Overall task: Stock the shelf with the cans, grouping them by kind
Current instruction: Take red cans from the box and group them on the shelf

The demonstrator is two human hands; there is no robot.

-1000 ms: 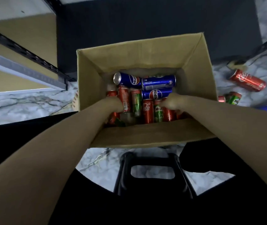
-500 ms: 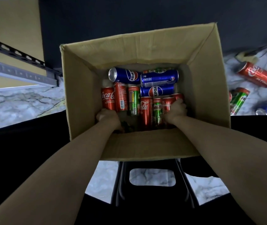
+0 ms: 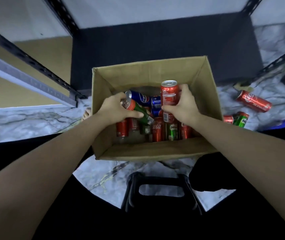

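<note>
Both hands have come up out of the cardboard box (image 3: 205, 80) since half a second ago, when they were buried among the cans at its near side, and now each carries a can. The left hand (image 3: 119, 110) grips a green can (image 3: 141, 111) that lies tilted, its silver top toward the palm and its bottom pointing down to the right. The right hand (image 3: 184, 104) is wrapped around a red can (image 3: 169, 95), held upright above the pile with its top showing. The view has also lifted, so the dark shelf board (image 3: 164, 44) beyond the far wall of the box and its black metal posts (image 3: 60, 13) now fill the top of the picture.

This looks like the shift from picking to placing: one can of each kind is in hand, so they will likely need separate spots on the shelf. Plenty of cans are left in the box, red and green ones standing along the near side and blue cans (image 3: 138, 97) lying across the far side. On the marble floor (image 3: 25, 118) to the right lie a loose red can (image 3: 254, 101), a green one (image 3: 241, 119) and others partly hidden.
</note>
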